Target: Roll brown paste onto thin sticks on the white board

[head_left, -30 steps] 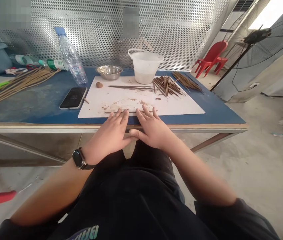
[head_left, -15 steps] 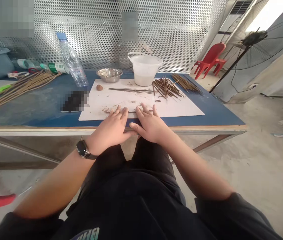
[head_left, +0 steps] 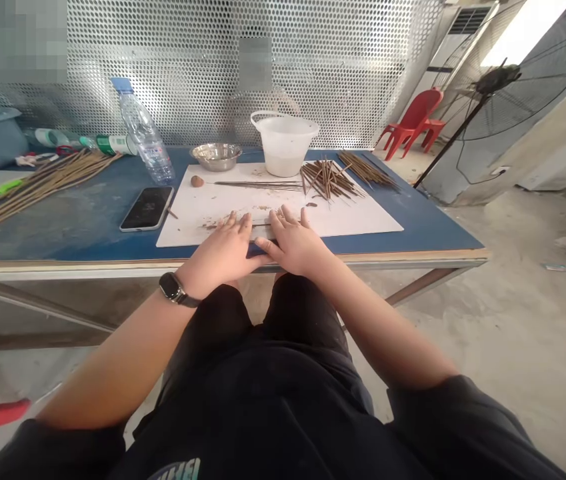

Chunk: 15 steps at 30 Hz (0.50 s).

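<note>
Left hand [head_left: 217,260] and right hand [head_left: 295,245] open and palm-down on a thin brown stick [head_left: 261,224], close together.

Left to right: black smartphone [head_left: 147,208] on the blue table [head_left: 63,227]; wristwatch [head_left: 175,289] on the left wrist; fingers of both hands spread, unclasped, over the stick; stick lying crosswise on the white board [head_left: 353,223], long axis running left-right, parallel to the table edge; pile of brown sticks [head_left: 327,180] beyond the right hand.

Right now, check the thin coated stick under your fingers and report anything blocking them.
Nothing visible blocks them: the left hand and right hand lie directly across the thin coated stick on the white board.
</note>
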Available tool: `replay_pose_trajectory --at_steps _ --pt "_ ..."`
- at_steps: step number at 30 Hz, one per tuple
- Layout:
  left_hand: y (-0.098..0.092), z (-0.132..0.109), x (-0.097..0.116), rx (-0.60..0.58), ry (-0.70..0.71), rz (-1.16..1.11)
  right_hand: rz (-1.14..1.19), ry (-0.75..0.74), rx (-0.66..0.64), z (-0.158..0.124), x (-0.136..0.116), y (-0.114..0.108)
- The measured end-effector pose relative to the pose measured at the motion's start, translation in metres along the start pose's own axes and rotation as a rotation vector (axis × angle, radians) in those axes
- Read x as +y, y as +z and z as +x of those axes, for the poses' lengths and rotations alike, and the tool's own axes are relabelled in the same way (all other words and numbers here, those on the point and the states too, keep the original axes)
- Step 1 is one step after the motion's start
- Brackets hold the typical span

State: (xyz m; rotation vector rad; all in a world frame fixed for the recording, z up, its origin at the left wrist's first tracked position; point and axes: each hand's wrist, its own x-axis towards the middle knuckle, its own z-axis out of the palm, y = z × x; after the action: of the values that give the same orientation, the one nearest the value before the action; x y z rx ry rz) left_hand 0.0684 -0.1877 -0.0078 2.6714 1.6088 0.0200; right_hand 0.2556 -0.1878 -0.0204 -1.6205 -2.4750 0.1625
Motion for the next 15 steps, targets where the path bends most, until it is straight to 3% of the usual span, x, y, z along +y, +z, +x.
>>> replay_pose_trajectory --at_steps 9,15 --pt "0.009 -0.046 0.011 0.039 0.063 -0.025 0.027 -0.114 0.078 -0.051 -0.002 0.004" --pt "0.009 -0.031 0.007 0.045 0.024 -0.022 -0.004 -0.065 0.056 -0.027 -0.002 0.0"
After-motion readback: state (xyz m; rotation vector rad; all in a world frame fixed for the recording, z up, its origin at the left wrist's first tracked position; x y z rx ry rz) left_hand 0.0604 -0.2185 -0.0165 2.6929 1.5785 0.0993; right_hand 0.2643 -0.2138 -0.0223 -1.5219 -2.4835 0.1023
